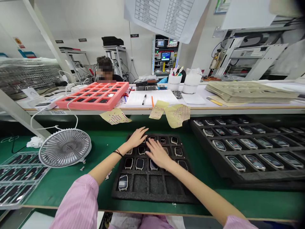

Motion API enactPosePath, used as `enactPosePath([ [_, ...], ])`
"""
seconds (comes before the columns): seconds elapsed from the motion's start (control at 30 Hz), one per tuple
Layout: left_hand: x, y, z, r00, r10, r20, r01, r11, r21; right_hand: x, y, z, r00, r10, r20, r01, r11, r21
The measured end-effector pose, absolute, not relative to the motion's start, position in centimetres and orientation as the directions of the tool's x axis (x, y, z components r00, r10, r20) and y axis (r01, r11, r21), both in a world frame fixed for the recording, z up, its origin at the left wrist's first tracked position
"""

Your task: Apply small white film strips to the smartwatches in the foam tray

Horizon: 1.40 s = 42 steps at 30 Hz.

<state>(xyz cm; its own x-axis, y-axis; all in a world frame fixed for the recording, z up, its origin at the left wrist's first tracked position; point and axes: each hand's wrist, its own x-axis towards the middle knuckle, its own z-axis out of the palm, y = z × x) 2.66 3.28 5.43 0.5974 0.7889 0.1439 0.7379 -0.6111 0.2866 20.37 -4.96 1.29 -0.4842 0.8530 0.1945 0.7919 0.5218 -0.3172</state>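
Note:
A black foam tray (149,184) with square pockets lies on the green bench mat, directly in front of me. Small rounded-rectangle device bodies with dark faces sit in its upper pockets, such as one (139,163) below my hands. Its lower pockets show bare foam, apart from a lone device (123,183) at the lower left. My left hand (137,137) rests flat at the tray's upper left, fingers spread over the devices. My right hand (158,154) lies across the middle devices, also flat. Neither hand shows a grip on anything.
A larger black tray (238,174) of devices fills the bench to the right. A grey desk fan (65,148) and a clear plastic tray (19,178) stand left. Dotted paper sheets (177,116) hang over the shelf edge, which holds a red tray (109,106). A person (105,71) sits beyond.

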Motion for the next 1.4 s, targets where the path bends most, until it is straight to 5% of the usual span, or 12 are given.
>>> enactPosePath([
  [0.1, 8.2, 3.3, 6.7, 0.715, 0.677, 0.174, 0.621, -0.730, 0.287, 18.6, -7.9, 1.7, -0.662, 0.708, 0.245, 0.640, 0.704, -0.308],
  [0.27, 16.5, 3.8, 6.2, 0.844, 0.525, 0.113, 0.476, -0.828, 0.296, 17.8, -9.5, 1.6, -0.742, 0.633, 0.221, 0.548, 0.762, -0.344],
  [0.77, 19.8, 6.9, 6.0, 0.869, 0.495, 0.026, 0.443, -0.798, 0.409, 18.4, -8.7, 2.2, -0.774, 0.570, 0.275, 0.542, 0.822, -0.176],
  [1.0, 19.1, 2.5, 7.2, 0.941, 0.337, -0.041, 0.331, -0.882, 0.335, 18.3, -8.5, 2.4, -0.771, 0.569, 0.285, 0.571, 0.817, -0.086],
  [1.4, 21.0, 1.8, 6.9, 0.916, 0.396, -0.058, 0.389, -0.847, 0.363, 18.3, -8.4, 2.2, -0.761, 0.587, 0.278, 0.601, 0.798, -0.038],
])
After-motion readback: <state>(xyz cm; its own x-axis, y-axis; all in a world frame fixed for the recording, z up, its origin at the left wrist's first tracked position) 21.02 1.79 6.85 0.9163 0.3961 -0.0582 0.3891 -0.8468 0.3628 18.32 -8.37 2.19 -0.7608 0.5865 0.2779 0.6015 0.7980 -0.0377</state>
